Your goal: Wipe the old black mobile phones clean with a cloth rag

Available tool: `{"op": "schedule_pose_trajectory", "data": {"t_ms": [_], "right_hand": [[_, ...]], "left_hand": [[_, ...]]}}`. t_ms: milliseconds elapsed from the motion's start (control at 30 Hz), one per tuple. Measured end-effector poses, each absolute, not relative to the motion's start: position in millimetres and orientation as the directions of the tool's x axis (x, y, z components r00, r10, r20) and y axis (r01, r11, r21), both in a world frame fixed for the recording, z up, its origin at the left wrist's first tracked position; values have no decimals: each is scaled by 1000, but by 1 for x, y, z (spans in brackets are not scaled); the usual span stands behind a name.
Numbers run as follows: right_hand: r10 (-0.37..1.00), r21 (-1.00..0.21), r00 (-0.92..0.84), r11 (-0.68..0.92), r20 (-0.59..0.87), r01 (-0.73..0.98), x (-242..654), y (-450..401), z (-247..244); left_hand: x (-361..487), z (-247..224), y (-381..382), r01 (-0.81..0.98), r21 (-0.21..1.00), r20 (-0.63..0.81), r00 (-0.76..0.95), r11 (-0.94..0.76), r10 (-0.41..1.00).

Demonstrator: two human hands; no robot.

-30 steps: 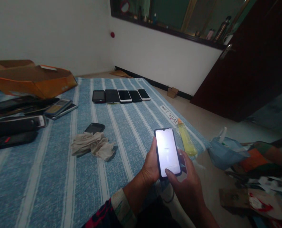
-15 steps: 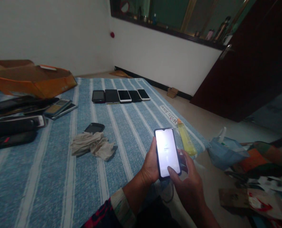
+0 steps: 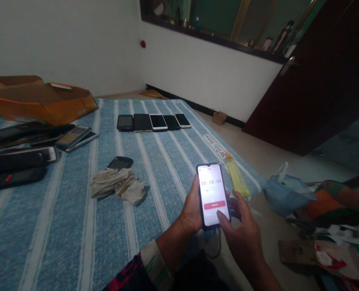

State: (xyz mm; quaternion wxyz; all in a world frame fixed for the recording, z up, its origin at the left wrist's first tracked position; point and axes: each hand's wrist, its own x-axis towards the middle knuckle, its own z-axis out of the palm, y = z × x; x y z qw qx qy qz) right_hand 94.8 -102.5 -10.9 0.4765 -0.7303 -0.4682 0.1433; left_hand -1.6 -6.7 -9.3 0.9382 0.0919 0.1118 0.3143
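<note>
My left hand point(image 3: 193, 210) is wrapped around the left side of a lit smartphone point(image 3: 214, 194) in a dark case. The screen shows a timer reading 00:18:04 above a red button. At the phone's lower right is my right hand point(image 3: 242, 226), thumb over the bottom of the screen and curled fingers against the right edge. A cable point(image 3: 218, 244) hangs below the phone. Left of my hands, a crumpled beige cloth point(image 3: 118, 184) partly covers a dark phone point(image 3: 120, 163) on the blue striped bed cover point(image 3: 67, 226).
Several phones point(image 3: 158, 122) lie in a row farther back. More old phones point(image 3: 24, 155) are piled at left before an open orange box point(image 3: 43, 101). A yellow packet point(image 3: 237, 176) lies at the bed's right edge; a blue bag point(image 3: 288, 194) stands on the floor.
The phone's screen has gone from a nearly blank white page to the timer with a red button. My right thumb has shifted slightly right and the hand with it.
</note>
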Motion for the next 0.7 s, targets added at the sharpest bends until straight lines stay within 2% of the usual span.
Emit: {"op": "schedule_pose_trajectory", "data": {"t_ms": [167, 433, 600, 700], "right_hand": [[816, -822, 518, -98, 256, 561, 95, -104, -11], [783, -776, 564, -174, 265, 606, 102, -102, -7], [832, -721, 523, -245, 187, 648, 95, -109, -8], [803, -772, 584, -295, 120, 564, 97, -117, -14]], "left_hand": [[-1, -7, -7, -578, 272, -169, 759, 770, 629], [0, -8, -8, -572, 223, -195, 767, 789, 611], [13, -8, -17, -566, 202, -315, 735, 800, 600], [26, -12, -30, -514, 258, -336, 746, 818, 574]]}}
